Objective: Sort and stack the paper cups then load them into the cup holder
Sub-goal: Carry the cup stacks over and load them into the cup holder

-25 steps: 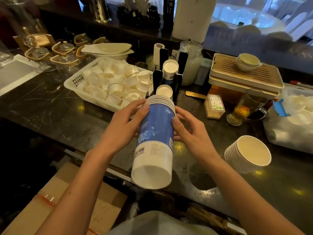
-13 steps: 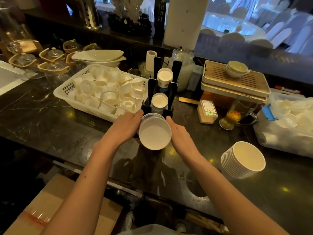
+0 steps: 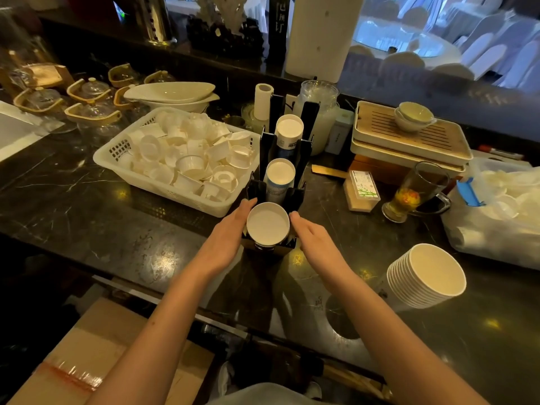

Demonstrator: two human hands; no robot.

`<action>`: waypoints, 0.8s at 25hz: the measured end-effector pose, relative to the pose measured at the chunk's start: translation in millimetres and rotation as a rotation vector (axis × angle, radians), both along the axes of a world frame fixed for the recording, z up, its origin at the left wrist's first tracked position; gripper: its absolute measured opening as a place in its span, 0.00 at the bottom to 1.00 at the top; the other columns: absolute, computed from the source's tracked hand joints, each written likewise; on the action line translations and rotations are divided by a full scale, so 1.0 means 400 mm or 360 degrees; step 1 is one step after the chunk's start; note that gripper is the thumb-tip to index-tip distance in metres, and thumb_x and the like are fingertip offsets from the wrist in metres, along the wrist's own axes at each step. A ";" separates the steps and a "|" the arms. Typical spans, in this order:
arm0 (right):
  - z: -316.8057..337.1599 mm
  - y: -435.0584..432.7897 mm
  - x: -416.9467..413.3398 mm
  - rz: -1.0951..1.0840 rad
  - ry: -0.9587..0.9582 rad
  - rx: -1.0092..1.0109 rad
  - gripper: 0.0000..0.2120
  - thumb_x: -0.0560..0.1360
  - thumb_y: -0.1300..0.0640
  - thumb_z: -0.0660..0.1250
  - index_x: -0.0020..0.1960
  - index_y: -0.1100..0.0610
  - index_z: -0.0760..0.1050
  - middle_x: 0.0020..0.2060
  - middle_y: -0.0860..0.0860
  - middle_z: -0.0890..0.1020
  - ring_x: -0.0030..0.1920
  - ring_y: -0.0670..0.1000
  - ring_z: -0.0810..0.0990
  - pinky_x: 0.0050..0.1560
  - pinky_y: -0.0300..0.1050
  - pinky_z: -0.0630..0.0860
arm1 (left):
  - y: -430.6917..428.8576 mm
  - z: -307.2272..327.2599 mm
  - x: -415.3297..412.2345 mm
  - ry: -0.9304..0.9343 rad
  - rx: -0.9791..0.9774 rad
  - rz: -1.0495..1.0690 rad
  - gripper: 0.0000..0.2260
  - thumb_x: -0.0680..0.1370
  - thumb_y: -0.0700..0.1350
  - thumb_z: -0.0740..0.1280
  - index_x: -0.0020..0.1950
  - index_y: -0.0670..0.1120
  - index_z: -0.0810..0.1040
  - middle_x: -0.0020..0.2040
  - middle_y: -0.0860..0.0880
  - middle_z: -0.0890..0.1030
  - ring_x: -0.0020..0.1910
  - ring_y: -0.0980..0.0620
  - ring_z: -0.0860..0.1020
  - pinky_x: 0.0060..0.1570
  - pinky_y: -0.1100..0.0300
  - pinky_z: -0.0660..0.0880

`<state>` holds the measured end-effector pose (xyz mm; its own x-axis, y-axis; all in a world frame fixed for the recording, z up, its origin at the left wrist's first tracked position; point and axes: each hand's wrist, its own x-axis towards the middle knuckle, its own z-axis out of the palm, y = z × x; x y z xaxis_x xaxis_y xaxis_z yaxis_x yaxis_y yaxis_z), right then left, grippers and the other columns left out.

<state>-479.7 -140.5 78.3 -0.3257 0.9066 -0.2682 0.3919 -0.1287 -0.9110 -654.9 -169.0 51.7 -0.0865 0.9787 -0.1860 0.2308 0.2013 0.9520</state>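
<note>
Stack of paper cups (image 3: 268, 224) seated upside down in the nearest slot of the black cup holder (image 3: 304, 141), white base facing up. Left hand (image 3: 230, 229) pressed against the stack's left side, fingers partly curled round it, thumb near the holder's near edge. Right hand (image 3: 311, 235) flat against the stack's right side, fingers extended and together, touching the cup wall. Both hands lightly cupping the stack between them rather than clenched.

Two more inverted cup stacks in the same holder: middle stack (image 3: 280, 173) just behind the near one, rear stack (image 3: 289, 128) standing taller at the back, blue printing visible on both walls. Holder standing upright on the dark marble bench (image 3: 87, 217).

White plastic basket (image 3: 117, 153) just left of the holder, heaped with small white cups lying at all angles. Separate stack of wider white paper bowls (image 3: 429, 273) lying tilted on the bench to the right, mouth facing the camera, well apart from the holder. Glass mug (image 3: 415, 191) with an amber drink beyond it, next to a small box (image 3: 362, 191). Slatted tea trays (image 3: 409, 138) stacked behind, small bowls on top. Clear plastic bag (image 3: 502, 217) of white items at the far right edge. Cardboard box (image 3: 87, 355) below the bench edge, lower left.
</note>
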 end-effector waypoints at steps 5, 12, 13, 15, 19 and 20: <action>-0.006 -0.032 0.032 0.0306 0.0154 0.0525 0.21 0.80 0.44 0.59 0.72 0.46 0.68 0.66 0.40 0.75 0.67 0.39 0.71 0.64 0.39 0.71 | -0.070 -0.009 0.009 0.0174 0.0593 -0.0027 0.26 0.79 0.63 0.56 0.74 0.55 0.67 0.70 0.60 0.72 0.69 0.65 0.68 0.64 0.72 0.66; -0.074 -0.007 0.007 0.0275 -0.0268 0.0989 0.21 0.80 0.55 0.63 0.72 0.53 0.69 0.71 0.47 0.72 0.72 0.43 0.67 0.72 0.45 0.67 | -0.033 -0.057 0.019 0.0456 0.0746 0.0092 0.16 0.82 0.44 0.62 0.69 0.49 0.74 0.68 0.54 0.75 0.69 0.63 0.70 0.68 0.62 0.69; -0.084 -0.003 0.011 0.0257 -0.0270 0.1031 0.20 0.80 0.56 0.64 0.72 0.54 0.70 0.70 0.48 0.73 0.72 0.44 0.68 0.71 0.46 0.68 | -0.030 -0.062 0.017 0.0451 0.0758 0.0090 0.16 0.82 0.44 0.62 0.69 0.49 0.74 0.68 0.54 0.75 0.69 0.63 0.70 0.68 0.62 0.69; -0.090 0.000 0.017 0.0248 -0.0232 0.1057 0.20 0.79 0.58 0.66 0.71 0.54 0.71 0.69 0.49 0.74 0.71 0.45 0.69 0.71 0.46 0.68 | -0.029 -0.068 0.017 0.0436 0.0766 0.0086 0.16 0.81 0.43 0.63 0.69 0.50 0.74 0.68 0.54 0.75 0.69 0.62 0.70 0.68 0.61 0.69; -0.052 -0.009 0.037 0.0293 -0.0128 0.1009 0.20 0.79 0.59 0.66 0.71 0.53 0.70 0.67 0.43 0.75 0.68 0.38 0.70 0.69 0.40 0.69 | -0.037 -0.060 0.034 0.0515 0.0817 0.0135 0.16 0.81 0.43 0.64 0.69 0.50 0.74 0.69 0.51 0.74 0.70 0.58 0.70 0.68 0.58 0.70; -0.036 -0.013 0.052 0.0292 -0.0102 0.1018 0.21 0.79 0.58 0.66 0.71 0.53 0.70 0.65 0.40 0.74 0.67 0.35 0.70 0.68 0.37 0.69 | -0.043 -0.048 0.046 0.0597 0.0909 0.0193 0.16 0.80 0.42 0.65 0.68 0.48 0.75 0.69 0.49 0.74 0.69 0.55 0.71 0.67 0.61 0.70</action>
